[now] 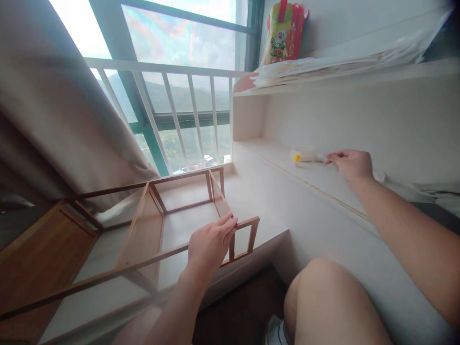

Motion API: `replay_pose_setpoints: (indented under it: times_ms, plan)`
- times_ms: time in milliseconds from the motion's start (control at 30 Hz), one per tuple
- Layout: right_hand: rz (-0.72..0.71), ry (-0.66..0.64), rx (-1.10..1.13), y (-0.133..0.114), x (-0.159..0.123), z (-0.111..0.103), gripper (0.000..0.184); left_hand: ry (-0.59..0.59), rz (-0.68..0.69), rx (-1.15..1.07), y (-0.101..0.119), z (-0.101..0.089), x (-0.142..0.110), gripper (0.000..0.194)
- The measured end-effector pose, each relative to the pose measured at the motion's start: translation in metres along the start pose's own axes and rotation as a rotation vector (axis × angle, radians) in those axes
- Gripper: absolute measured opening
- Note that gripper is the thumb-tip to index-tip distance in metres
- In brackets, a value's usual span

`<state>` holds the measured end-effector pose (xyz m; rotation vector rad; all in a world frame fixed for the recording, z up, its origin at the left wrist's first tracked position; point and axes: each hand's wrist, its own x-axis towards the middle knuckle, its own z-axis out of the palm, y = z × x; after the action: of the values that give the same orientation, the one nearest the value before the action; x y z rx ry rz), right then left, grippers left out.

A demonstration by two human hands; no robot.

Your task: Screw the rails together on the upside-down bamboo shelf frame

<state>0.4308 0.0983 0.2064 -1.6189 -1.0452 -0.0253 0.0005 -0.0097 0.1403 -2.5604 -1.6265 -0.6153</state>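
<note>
A brown wooden shelf rack (140, 225) lies on its side across the white window ledge, its frame and shelf panels reaching from lower left to the middle. My left hand (212, 237) is closed on the rack's near rail, fingers over the edge of the end panel. Out to the right, my right hand (354, 164) pinches one end of a small pale, partly see-through packet-like thing (309, 157) with a bright yellow tip. It is blurred, so its kind is unclear. It is at the white shelf surface; whether it touches it I cannot tell.
A window with a white railing (190, 96) is behind the rack, and a grey curtain (64, 96) hangs at left. On the upper shelf (345, 76) stand a red and yellow bag (285, 33) and plastic-wrapped flat material. My bare knee (323, 297) is below.
</note>
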Motion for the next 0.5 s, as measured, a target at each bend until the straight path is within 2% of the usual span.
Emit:
replay_pose_setpoints:
  times_ms: [67,167,333,400,500]
  plan:
    - [-0.003,-0.052,0.189,-0.019,-0.021,0.009,0.020,-0.006,-0.008,0.000,0.000,0.001,0.001,0.031]
    - [-0.105,-0.183,0.376,-0.046,-0.063,0.021,0.022,0.016,-0.004,-0.017,-0.001,0.003,0.001,0.028]
    - [-0.302,-0.328,0.355,-0.080,-0.131,0.040,0.024,0.102,0.002,-0.082,-0.002,0.006,0.001,0.026]
    - [-0.284,-0.394,0.431,-0.087,-0.158,0.049,0.024,0.118,-0.007,-0.094,-0.002,0.007,0.000,0.025]
    - [-0.184,-0.521,0.505,-0.090,-0.202,0.062,0.022,0.111,-0.007,-0.079,-0.001,0.008,0.000,0.025]
